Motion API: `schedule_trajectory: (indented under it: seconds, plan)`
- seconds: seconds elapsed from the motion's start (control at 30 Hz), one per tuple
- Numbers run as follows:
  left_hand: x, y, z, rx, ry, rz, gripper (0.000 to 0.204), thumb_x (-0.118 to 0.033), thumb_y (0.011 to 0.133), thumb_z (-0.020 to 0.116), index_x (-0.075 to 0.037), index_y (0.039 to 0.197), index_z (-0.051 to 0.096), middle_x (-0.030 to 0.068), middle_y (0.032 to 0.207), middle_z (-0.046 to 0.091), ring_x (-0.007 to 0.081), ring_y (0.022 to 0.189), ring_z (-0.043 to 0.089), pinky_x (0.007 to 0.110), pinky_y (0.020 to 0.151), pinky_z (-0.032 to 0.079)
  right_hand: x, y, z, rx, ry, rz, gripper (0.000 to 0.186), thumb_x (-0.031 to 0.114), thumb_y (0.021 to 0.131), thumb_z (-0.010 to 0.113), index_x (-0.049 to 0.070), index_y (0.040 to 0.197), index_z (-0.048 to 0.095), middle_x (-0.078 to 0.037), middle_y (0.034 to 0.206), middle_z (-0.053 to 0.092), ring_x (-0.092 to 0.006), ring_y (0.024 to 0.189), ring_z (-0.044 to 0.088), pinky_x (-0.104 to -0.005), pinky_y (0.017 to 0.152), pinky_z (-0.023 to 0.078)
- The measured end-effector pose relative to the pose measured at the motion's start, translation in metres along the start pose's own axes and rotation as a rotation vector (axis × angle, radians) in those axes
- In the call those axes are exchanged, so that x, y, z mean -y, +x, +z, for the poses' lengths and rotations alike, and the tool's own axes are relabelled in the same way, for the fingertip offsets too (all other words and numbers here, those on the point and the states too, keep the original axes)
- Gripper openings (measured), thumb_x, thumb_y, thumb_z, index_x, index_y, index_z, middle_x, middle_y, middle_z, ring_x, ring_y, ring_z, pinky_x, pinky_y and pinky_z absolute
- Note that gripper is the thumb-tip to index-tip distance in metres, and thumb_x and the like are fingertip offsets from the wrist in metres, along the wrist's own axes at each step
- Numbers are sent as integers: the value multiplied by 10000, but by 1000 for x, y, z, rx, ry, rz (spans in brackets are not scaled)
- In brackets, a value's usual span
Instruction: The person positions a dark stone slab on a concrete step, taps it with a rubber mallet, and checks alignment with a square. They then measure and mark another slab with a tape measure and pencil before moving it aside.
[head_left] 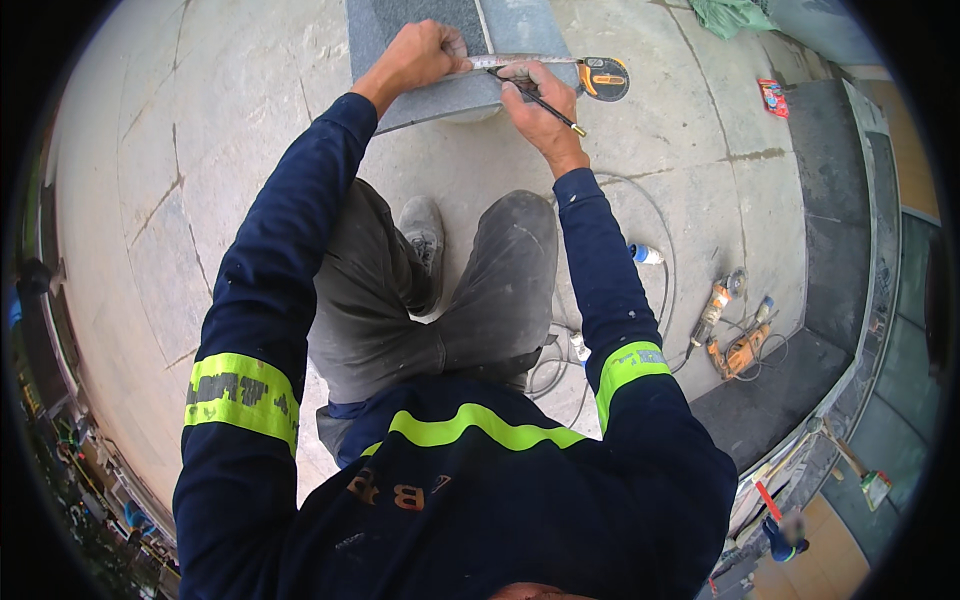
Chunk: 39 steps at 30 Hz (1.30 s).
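A tape measure with a black and orange case lies at the right edge of a dark grey stone slab. Its pulled-out blade runs leftward across the slab. My left hand is closed around the blade's left end, fingers pressed together. In my right hand is a black pencil, its tip at the lower edge of the blade and its yellowish end toward me. A thin light line or strip crosses the slab beyond the blade.
Right of my legs, an angle grinder and another orange power tool lie on the concrete floor. Grey cable loops near a blue-white plug. Dark stone slabs line the right side; a red packet lies beside them.
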<state>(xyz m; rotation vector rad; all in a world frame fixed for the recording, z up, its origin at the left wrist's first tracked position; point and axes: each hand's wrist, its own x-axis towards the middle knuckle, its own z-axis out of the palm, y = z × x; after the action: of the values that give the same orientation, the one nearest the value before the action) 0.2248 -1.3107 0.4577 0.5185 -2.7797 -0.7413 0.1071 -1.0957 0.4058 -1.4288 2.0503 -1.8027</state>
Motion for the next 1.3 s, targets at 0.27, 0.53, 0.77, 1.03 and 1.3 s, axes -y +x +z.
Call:
schedule_trajectory:
  seconds: [0.27,0.53,0.77,1.03,1.3]
  plan:
    - [7,4,6,-18,1,-9,274,-288,868,918,-76,1027,851,162,898,809,333,843,783,441,806,603,-3,-2,0,3,-22,-61,181,115,923,760,81,1099,783,-111,926,796,-209,797,754,-348,777,597]
    - [13,6,13,-29,12,2,272,-301,875,919,-81,1021,854,152,881,811,310,808,783,434,781,602,-2,-2,-1,10,-20,-75,180,122,922,762,80,1096,784,-113,929,794,-218,797,757,-348,776,599]
    - [13,7,13,-24,28,4,277,-305,872,921,-83,1022,853,149,876,810,312,806,782,433,778,605,-2,-2,0,29,-44,8,190,129,884,765,88,1068,780,-112,999,823,-268,896,815,-378,826,633]
    - [14,8,13,-16,15,-3,272,-301,869,921,-82,1014,853,152,875,809,314,817,785,437,783,606,-2,-1,-1,31,-64,-37,196,124,879,762,87,1071,775,-113,1006,820,-292,904,812,-386,835,633]
    - [12,8,13,-18,17,-3,273,-300,869,919,-79,1014,852,154,875,809,316,812,784,435,780,606,-1,-1,-2,33,-48,-18,190,132,882,756,89,1066,782,-122,1017,816,-297,914,809,-392,844,632]
